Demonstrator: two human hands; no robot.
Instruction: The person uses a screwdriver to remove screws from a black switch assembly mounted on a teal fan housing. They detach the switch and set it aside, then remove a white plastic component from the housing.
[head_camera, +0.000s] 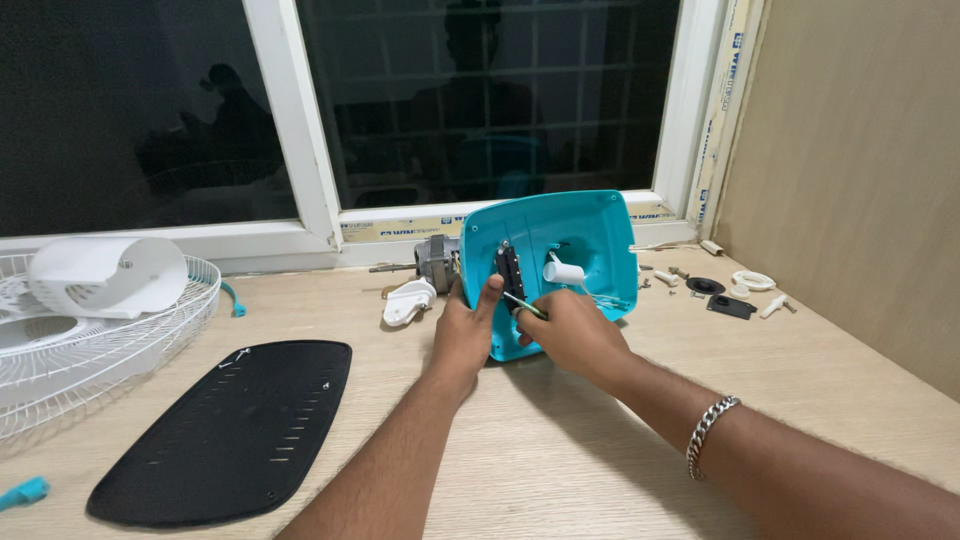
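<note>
Wooden bench (560, 450) under dark window (480, 100); left hand (465, 330) grasps teal housing (560, 240), right hand (570, 330) fingers clenched on a thin tool (525, 305).

Turquoise plastic fan housing (575, 235), tilted upright on desk, hollow side facing viewer
</note>
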